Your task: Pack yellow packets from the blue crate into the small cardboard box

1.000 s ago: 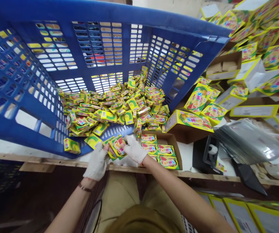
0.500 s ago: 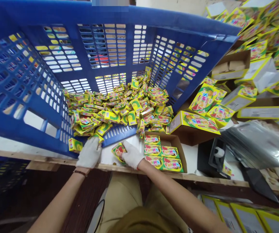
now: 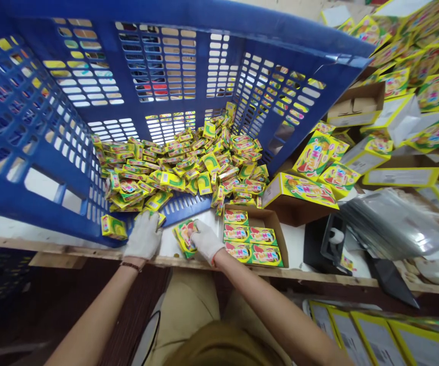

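My right hand (image 3: 206,241), in a white glove, grips small yellow-green printed boxes (image 3: 183,235) above the white tabletop; how many is unclear. My left hand (image 3: 143,236), also gloved, has its fingers closed over a small box (image 3: 161,219) at the front of the heap, its fingertips partly hidden. The heap of small boxes (image 3: 181,162) lies in a blue plastic crate (image 3: 173,104) tipped towards me. Beside my left hand sits one loose box (image 3: 113,227). Right of my right hand, an open carton (image 3: 283,231) contains several small boxes in two columns.
An open-ended printed display carton (image 3: 299,195) stands behind the carton being filled. Further right are a black tape dispenser (image 3: 326,246), a stack of clear plastic bags (image 3: 390,218) and many piled cartons (image 3: 429,91). A wooden edge (image 3: 265,274) borders the table; more cartons (image 3: 379,335) sit below.
The boxes in my right hand have turned so that more of their printed front shows. My left hand stays at the front of the heap. The whole view has shifted slightly.
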{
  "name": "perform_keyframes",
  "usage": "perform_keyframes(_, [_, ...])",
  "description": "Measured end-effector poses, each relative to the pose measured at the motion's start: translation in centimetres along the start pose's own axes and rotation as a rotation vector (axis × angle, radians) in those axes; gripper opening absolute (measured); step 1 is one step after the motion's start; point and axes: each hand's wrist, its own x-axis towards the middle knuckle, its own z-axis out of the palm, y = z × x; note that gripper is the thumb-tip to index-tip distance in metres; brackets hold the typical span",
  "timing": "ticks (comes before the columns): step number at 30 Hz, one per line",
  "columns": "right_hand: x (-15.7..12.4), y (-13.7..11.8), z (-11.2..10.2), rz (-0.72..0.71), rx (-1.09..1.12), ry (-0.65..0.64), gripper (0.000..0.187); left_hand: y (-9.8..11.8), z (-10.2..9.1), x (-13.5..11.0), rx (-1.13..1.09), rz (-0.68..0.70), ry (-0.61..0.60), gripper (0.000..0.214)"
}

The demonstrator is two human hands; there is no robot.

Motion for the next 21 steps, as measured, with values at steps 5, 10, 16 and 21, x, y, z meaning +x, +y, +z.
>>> perform_keyframes(5, [-0.8,-3.4,-0.7,0.003,-0.682,-0.159,0.019,-1.6,-4.0,0.4,-0.058,-0.152,0.084,0.021])
perform_keyframes(10, [-2.8,-7.0,-5.9,-0.073,-0.585,-0.114,0.025,-0.1,-6.9,-0.8,-0.613,-0.311,0.295,0.031])
perform_keyframes(16, [-4.9,-6.4,-13.4,0.111,-0.830,-0.078,0.012,8.1,-4.7,-1.7,-1.671,-0.495,-0.042,0.051])
perform_keyframes(21, [-7.3,-4.4,-16.9,0.045,-0.684,0.020,0.018,14.5,-2.8,-0.3,-1.722,-0.435,-0.132,0.039])
